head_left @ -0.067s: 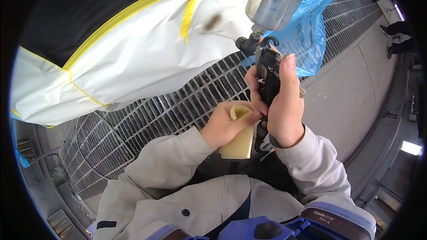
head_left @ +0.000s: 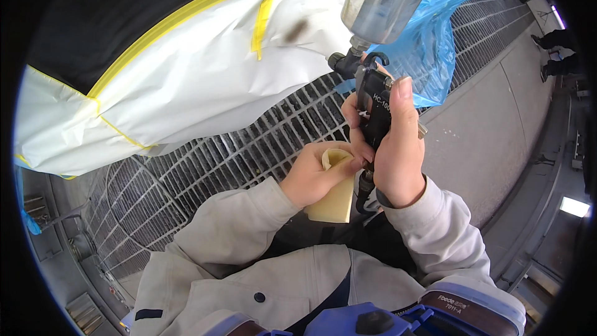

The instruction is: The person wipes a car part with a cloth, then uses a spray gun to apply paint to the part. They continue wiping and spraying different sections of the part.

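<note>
My right hand (head_left: 400, 143) is wrapped round the black body of a spray gun (head_left: 375, 102), its thumb pointing up along the back. A metal paint cup (head_left: 384, 5) with a dark rim sits on top of the gun, tilted a little to the right. Close beside the grip's lower end, my left hand (head_left: 320, 174) is closed on a folded pale yellow cloth (head_left: 331, 202), which hangs below the fingers. The left fingertips reach the bottom of the gun's handle; whether they press on it I cannot tell. A black hose fitting shows under the grip.
White masking paper (head_left: 205, 81) edged with yellow tape covers a black panel (head_left: 137, 12) at the far left. Blue plastic film (head_left: 435, 43) hangs behind the gun. Below lies a metal floor grating (head_left: 261, 143). Another person's dark-clad legs (head_left: 556, 50) show far right. A blue respirator (head_left: 367, 320) borders the bottom.
Almost nothing differs. The spray gun's cup has shifted very slightly to the left; both hands keep their holds.
</note>
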